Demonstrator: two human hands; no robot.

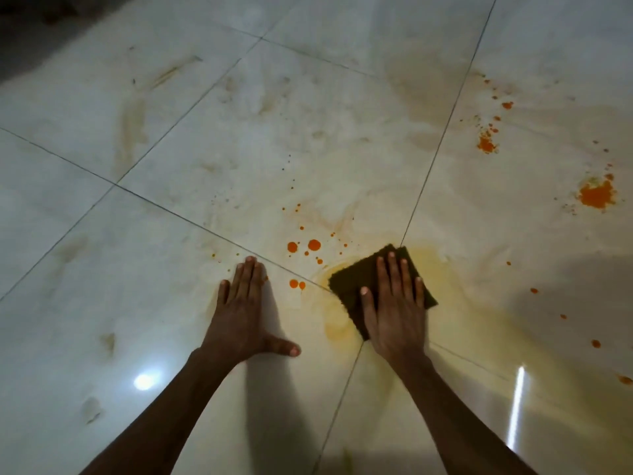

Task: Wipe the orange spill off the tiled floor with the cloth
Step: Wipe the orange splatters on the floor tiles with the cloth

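Observation:
A dark, folded cloth [356, 281] lies flat on the glossy pale tiled floor [239, 149]. My right hand [394, 313] presses down on the cloth with its fingers spread. Flat on the bare tile to the left rests my left hand [245, 310], holding nothing. Orange drops [313, 245] sit between the two hands, just beyond the cloth. A yellowish smear [431, 269] surrounds the cloth. Larger orange blotches [597, 195] and a spatter [486, 144] lie far to the right.
Dark grout lines [435, 159] cross the floor diagonally. Faint brownish streaks [132, 128] mark the tiles at the upper left. Small orange spots [596, 343] dot the right side. A light reflection [144, 381] glares at the lower left.

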